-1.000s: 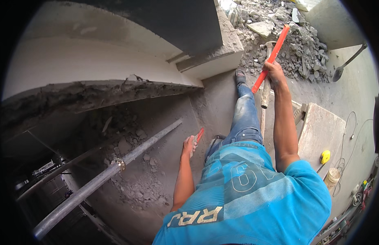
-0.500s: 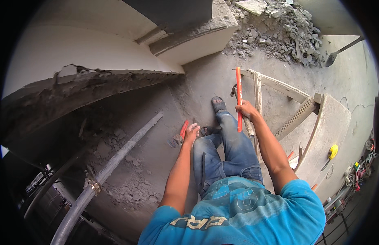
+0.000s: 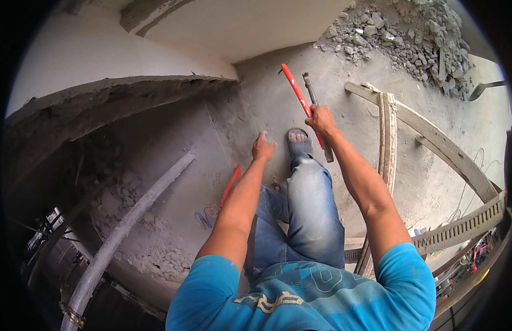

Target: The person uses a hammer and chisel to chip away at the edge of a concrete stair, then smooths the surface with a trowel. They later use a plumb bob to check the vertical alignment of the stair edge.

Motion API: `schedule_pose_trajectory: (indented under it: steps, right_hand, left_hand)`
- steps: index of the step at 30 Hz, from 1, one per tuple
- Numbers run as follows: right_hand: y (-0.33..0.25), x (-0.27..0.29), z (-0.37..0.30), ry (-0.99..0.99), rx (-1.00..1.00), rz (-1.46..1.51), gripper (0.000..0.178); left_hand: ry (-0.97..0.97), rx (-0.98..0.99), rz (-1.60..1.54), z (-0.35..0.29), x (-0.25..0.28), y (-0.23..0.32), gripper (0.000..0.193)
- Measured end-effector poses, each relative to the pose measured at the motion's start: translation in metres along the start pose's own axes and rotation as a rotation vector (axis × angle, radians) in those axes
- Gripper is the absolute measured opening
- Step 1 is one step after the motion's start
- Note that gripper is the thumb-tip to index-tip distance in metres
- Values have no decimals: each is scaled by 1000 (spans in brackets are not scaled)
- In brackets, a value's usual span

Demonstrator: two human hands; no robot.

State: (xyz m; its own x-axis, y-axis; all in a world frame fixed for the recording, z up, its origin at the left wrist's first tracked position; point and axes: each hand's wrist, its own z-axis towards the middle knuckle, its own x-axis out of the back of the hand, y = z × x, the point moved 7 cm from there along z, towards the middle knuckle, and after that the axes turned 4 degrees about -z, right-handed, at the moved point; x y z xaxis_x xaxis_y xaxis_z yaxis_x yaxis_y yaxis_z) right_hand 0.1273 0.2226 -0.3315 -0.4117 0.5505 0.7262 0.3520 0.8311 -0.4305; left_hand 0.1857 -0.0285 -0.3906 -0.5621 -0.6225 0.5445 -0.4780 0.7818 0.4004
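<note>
Sandal (image 3: 299, 144): on the person's foot, on the grey floor
Right hand (image 3: 321, 119): just right of the sandal, fingers wrapped around a red bar (image 3: 295, 86) and a hammer (image 3: 309, 88) together
Bar and hammer: side by side, far ends pointing beyond the sandal
Left hand (image 3: 263, 147): left of the sandal, fingers bent; cannot tell whether they pinch anything
Pole (image 3: 129, 223): farther left of the sandal
Rubble (image 3: 416, 44): beyond the sandal, rightward

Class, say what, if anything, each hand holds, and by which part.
Right hand: red bar, nearer its lower end, and hammer, around mid-handle. Left hand: cannot be told.
</note>
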Motion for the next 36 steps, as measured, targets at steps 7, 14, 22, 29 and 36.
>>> schedule_pose_trajectory:
  steps: [7,14,22,29,36]
  right_hand:
    - [9,-58,36,75,-16,46,29]
    - [7,-106,55,319,33,102,25]
    - [-3,-146,64,380,121,321,48]
    - [49,-177,71,52,-239,1190,41]
    - [66,-188,53,79,-333,1172,20]
  left_hand:
    - [79,48,173,56,-58,-14,56]
    - [-220,-80,-1054,112,-100,58,34]
    - [-103,109,-849,138,-42,12,25]
    - [381,-209,223,123,61,-31,27]
    - [422,-92,464,117,81,-38,26]
